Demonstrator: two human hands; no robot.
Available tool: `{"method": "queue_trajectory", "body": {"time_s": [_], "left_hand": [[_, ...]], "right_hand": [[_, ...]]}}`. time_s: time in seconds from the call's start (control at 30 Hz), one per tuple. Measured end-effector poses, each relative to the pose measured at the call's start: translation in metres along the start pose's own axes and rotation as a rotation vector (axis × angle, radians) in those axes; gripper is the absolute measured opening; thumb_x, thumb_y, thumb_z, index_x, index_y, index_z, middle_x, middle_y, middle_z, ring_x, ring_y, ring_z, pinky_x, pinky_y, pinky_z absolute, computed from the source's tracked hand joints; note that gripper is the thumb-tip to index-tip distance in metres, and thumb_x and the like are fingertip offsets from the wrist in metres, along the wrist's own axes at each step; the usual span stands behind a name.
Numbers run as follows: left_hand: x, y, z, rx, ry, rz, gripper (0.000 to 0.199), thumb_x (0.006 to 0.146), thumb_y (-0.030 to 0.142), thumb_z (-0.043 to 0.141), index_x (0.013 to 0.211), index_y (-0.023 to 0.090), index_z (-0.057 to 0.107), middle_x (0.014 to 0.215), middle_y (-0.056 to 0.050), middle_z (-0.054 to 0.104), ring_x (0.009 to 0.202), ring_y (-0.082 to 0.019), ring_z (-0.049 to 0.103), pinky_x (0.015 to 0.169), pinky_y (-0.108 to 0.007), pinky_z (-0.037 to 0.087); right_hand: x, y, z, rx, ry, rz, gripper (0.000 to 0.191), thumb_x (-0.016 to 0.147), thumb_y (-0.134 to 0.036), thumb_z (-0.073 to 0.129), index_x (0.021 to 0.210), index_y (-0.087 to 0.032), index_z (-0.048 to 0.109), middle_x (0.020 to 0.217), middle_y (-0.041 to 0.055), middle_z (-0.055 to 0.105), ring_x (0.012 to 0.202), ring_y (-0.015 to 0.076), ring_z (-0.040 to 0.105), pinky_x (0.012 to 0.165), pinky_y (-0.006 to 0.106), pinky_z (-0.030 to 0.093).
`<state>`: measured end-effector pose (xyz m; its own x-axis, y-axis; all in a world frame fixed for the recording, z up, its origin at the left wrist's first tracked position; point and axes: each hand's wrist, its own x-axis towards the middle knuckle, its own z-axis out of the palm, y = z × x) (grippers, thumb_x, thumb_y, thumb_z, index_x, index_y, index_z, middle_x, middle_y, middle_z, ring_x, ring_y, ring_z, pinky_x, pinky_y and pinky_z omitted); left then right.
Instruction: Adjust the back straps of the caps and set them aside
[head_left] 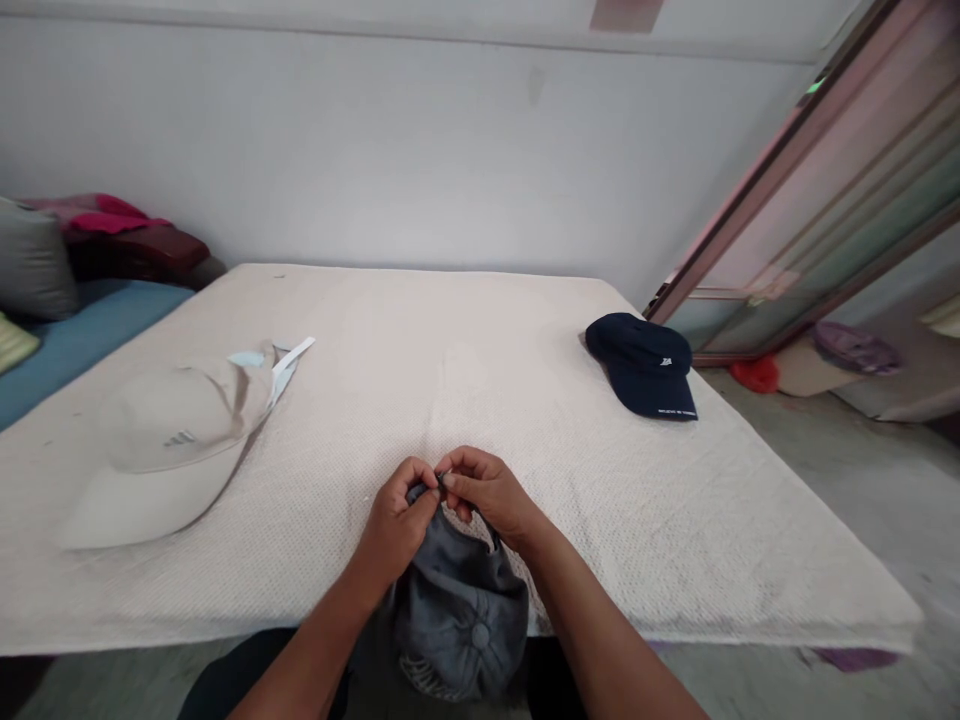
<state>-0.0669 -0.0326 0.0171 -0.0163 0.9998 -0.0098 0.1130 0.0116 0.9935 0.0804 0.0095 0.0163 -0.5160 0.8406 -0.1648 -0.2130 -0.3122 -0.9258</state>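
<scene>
Clock read from mid-view, 12 at far wall. In the middle: table [465, 370] under off-white textured cloth, narrower at far end, some wrinkles and fine bumps. At 12: pale plain wall [375, 150], with brownish patch [626, 14] near 1. At 2: slanting pinkish frame [780, 150] with glassy panels. At 3 to 4: grey floor [810, 450]. Near 9 to 10: blue-covered surface [90, 335] bearing grey cushion [34, 260] and magenta cloth [112, 212]. At 4, low by near edge of table: purple item [855, 658], too partial to identify.

Toward 3, on floor beyond table: purple bundle or basket [855, 347], just beside red item [754, 373]; contents not tellable. Between 8 and 9, on table: cream cap [176, 420], brim toward 8, three-stripe logo at front, pale bluish material showing at back opening, white strip [294, 362] poking out toward 10. At 3, near right edge of table: navy cap [637, 355], crown up, brim toward 4, small white marks on front and brim.

At 6: dark grey cap [465, 600], lapping over near edge of table, crown button facing up, pale lettering lowest, back opening toward 12. Left hand [401, 515]: thumb and fingers pinched on back strap [441, 481], at left of opening. Right hand [487, 492]: thumb and forefinger pinched on same strap, just beside left fingertips, other fingers curled. Fastening detail too small to tell.
</scene>
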Motion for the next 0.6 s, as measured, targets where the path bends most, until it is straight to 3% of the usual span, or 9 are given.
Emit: {"method": "queue_trajectory", "body": {"time_s": [0.6], "left_hand": [[-0.0003,0.0002,0.0005,0.129,0.076,0.026,0.013,0.081,0.032,0.056,0.076,0.020,0.058,0.071,0.001,0.058,0.067,-0.015,0.052,0.064,-0.024,0.040]], "right_hand": [[0.0018,0.0005,-0.0040,-0.009,0.072,0.035,0.015,0.074,-0.029,0.065,0.072,-0.016,0.058,0.057,-0.0018,0.057,0.045,0.0071,0.047,0.044,0.020,0.033]]}}
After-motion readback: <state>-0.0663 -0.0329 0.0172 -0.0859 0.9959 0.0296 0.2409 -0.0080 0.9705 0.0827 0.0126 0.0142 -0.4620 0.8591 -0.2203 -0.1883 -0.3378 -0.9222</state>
